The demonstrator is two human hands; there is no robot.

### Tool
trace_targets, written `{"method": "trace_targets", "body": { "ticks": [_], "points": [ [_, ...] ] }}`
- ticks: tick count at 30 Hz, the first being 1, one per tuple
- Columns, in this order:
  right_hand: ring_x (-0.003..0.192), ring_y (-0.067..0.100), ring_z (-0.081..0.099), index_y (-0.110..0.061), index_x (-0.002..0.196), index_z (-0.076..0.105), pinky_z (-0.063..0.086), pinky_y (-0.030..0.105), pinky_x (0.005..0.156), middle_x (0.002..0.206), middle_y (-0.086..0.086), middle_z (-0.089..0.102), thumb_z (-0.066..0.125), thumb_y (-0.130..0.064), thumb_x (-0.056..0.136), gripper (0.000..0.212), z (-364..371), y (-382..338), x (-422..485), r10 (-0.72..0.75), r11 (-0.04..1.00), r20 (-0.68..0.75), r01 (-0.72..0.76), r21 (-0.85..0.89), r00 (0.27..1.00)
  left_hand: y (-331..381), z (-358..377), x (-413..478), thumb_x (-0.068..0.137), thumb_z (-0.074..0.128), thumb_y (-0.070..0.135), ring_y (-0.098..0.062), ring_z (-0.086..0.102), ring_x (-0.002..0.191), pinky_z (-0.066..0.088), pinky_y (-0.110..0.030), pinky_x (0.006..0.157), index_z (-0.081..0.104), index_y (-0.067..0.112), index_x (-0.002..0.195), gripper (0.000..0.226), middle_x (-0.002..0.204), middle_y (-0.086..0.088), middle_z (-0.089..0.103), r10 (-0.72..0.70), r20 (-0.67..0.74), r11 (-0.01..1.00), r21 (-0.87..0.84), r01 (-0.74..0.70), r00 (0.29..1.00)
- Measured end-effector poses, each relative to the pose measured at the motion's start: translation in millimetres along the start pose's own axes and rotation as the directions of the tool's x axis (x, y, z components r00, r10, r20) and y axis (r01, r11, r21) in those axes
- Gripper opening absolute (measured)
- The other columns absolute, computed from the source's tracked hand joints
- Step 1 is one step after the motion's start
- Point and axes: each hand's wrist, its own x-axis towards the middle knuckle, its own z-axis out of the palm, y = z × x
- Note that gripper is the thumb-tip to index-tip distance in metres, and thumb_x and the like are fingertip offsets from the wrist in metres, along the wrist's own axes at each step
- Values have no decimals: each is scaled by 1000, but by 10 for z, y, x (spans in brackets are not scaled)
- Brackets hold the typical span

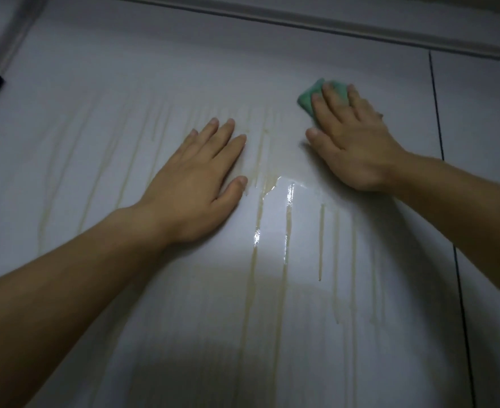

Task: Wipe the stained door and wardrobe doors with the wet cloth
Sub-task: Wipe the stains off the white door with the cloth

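Door (184,78): a pale, glossy white panel fills nearly the whole view, streaked with thin yellowish-brown drips (254,260) that run downward across its width, faint on the left and darker in the middle. A wet, shiny patch (290,189) glistens between the two hands, with bright reflections trailing down two of the drips. A dark vertical seam (446,172) runs down the right side, and a frame moulding (272,22) crosses the top. The cloth (310,100), green and folded small, sits pressed flat on the door at upper right, under the fingers of the right hand (354,142), which lies spread over it rather than curled round it. The left hand (196,184) rests open and flat on the door, holding nothing, well left of the cloth.
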Motion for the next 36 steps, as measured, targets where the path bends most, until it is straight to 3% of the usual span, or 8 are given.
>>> {"method": "trace_targets", "body": {
  "ticks": [4,6,9,12,18,24,31,36],
  "points": [
    [154,21,-23,-32,162,-8,-11,40,126,169,-9,-17,5,-67,98,74,212,-432,-584,-312,948,63,314,-40,948,-138,-81,-119,98,17,57,-24,-3,159,-7,-41,127,19,18,163,76,172,-8,7,-86,-30,994,65,88,996],
    [155,21,-21,-34,162,-6,-8,40,126,169,-11,-15,5,-68,99,72,195,-348,-510,-344,933,63,349,-85,937,-215,-78,-193,97,12,59,-23,-4,159,-8,-45,127,15,22,164,76,173,-5,4,-128,-2,988,80,128,992],
    [157,30,-8,-32,162,1,1,49,127,171,-7,-5,1,-69,94,78,38,-170,115,-151,986,1,150,-71,989,-299,-53,-242,98,13,58,-21,-6,159,-5,-49,128,12,25,164,73,173,-1,1,-113,9,990,90,112,994],
    [156,35,-9,-32,162,2,-2,50,126,171,-7,-5,5,-67,98,73,-26,-306,509,16,1000,-10,-16,7,1000,-341,-50,-252,99,13,58,-19,-8,159,-5,-48,128,9,27,164,73,173,0,-1,-96,16,990,102,94,995],
    [155,22,-18,-37,161,-4,-9,39,125,169,-12,-12,1,-69,94,74,203,-781,-171,-368,928,46,370,-53,929,-509,-154,-342,99,17,58,-18,-1,159,0,-39,129,13,20,165,76,173,-3,5,-31,28,997,79,28,999],
    [157,29,-10,-31,162,0,-4,46,124,171,-6,-8,5,-70,94,79,-34,-585,595,-19,1000,19,19,-17,1000,-715,-217,-505,97,9,62,-19,-8,159,-5,-48,128,8,27,164,76,173,1,-1,-122,38,985,127,116,992],
    [155,19,-21,-35,161,-7,-13,37,124,168,-12,-16,9,-63,101,68,267,-1107,-235,-437,895,64,441,-62,897,-759,-206,-510,96,7,62,-17,-9,159,-4,-50,128,5,32,164,74,173,6,-4,-110,38,989,107,105,993],
    [157,26,-11,-34,161,-4,-4,45,127,171,-5,-7,4,-68,95,75,26,-729,597,-68,998,-2,68,-11,998,-805,-215,-519,98,8,60,-14,-8,159,-3,-48,128,5,32,164,72,173,7,-2,-96,30,990,109,93,995]
  ]
}}
